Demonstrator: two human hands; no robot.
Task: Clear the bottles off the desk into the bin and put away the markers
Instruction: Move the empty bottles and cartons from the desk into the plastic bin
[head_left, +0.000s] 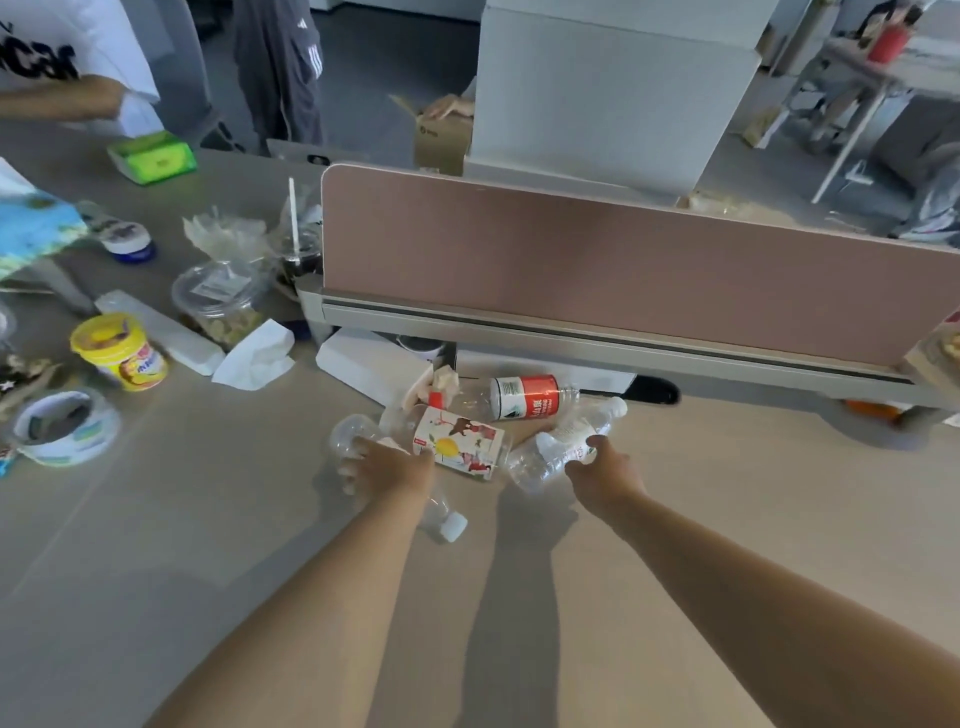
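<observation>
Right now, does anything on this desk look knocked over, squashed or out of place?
Yes. The bottles lie on their sides in a heap below the pink divider: a red-label bottle, a crumpled clear bottle under the right hand, another clear bottle under the left hand. A crumpled tissue lies nearby.

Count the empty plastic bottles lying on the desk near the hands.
4. A clear white-capped bottle under the left hand; a floral-label bottle beside it; a red-label bottle behind; a crinkled clear bottle at the right hand. More may be hidden.
</observation>
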